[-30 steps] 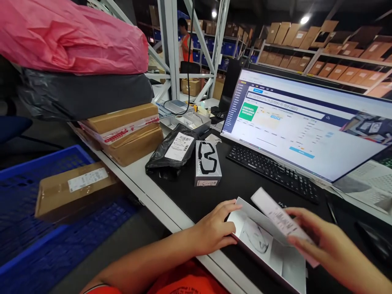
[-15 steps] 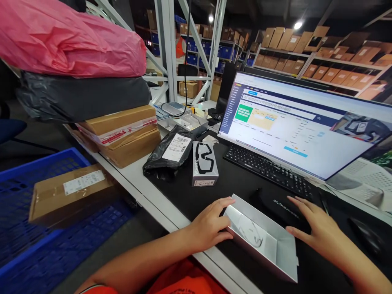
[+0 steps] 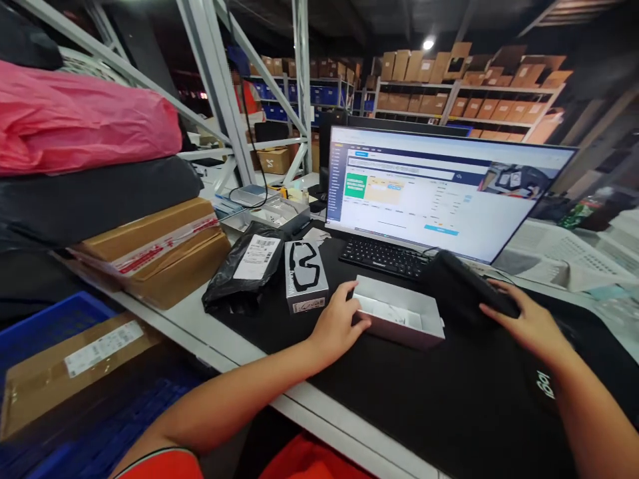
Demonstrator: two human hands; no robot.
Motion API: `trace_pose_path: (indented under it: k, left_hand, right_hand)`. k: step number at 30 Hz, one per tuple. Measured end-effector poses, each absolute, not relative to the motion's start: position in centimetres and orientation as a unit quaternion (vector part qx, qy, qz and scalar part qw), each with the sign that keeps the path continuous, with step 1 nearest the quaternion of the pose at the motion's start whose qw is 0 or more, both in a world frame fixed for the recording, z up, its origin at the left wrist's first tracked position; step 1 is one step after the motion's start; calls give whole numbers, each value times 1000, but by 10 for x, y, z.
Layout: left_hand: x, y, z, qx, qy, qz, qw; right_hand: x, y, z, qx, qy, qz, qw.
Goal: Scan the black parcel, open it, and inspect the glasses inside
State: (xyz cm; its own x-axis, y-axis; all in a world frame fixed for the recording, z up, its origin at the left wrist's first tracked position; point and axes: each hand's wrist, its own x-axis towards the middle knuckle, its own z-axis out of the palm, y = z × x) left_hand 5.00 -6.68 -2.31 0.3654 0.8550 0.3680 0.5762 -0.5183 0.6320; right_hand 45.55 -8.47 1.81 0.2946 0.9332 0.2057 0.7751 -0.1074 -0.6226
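Note:
My left hand [image 3: 337,326] grips the left end of an open white box [image 3: 399,322] that sits on the black desk mat [image 3: 399,399]. My right hand [image 3: 529,322] holds a black case [image 3: 462,289] tilted up just right of the box, in front of the keyboard [image 3: 384,257]. Something pale lies inside the box; I cannot make out what. A grey carton printed with glasses [image 3: 304,283] lies left of the box, next to a black mailer bag with a white label [image 3: 247,266].
A wide monitor [image 3: 439,189] stands behind the keyboard. At left, cardboard boxes [image 3: 154,256] carry black and pink bags [image 3: 84,126]. A blue crate [image 3: 44,326] below holds a labelled parcel [image 3: 74,362]. Metal racking and shelves of cartons fill the background.
The paper slip that my right hand held a second ago is gone. That hand now holds a black case lifted off the mat. The camera has swung to the right.

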Motion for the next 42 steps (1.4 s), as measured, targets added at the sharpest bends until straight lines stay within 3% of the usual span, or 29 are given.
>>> trace_pose_path:
  k: [3,6,9,11,14,17,25,31,35,42]
  left_hand:
    - [79,-35,-23,806,450,329,200]
    - [102,-17,-27,805,458,325,188]
    - [120,-17,-30,792,422,404,179]
    - [129,-27,-28,785,340,454,249]
    - [138,-53,-18,726,203,470,459]
    - [137,-79,-4,603,197,491,597]
    - [108,-78,8,449,302,579,611]
    - [107,-72,9,407,311,604,611]
    - [113,-77,12,342,292,607,655]
    - [121,-76,26,216,306,485,791]
  right_hand:
    - [453,-99,39,-700,-503,110,495]
    - [434,-109,53,-598,-401,241,651]
    - [406,-112,54,-510,-315,401,693]
    - [381,-112,46,-479,-287,477,679]
    - [342,-117,26,-442,-318,563,622]
    - [311,-128,5,-410,-397,607,553]
    - [287,-135,-18,-387,-557,650,342]
    - [287,-131,-19,-478,-571,582,326]
    - [287,-132,-21,-486,-612,502,371]
    - [293,-128,-21,-517,-651,405,380]
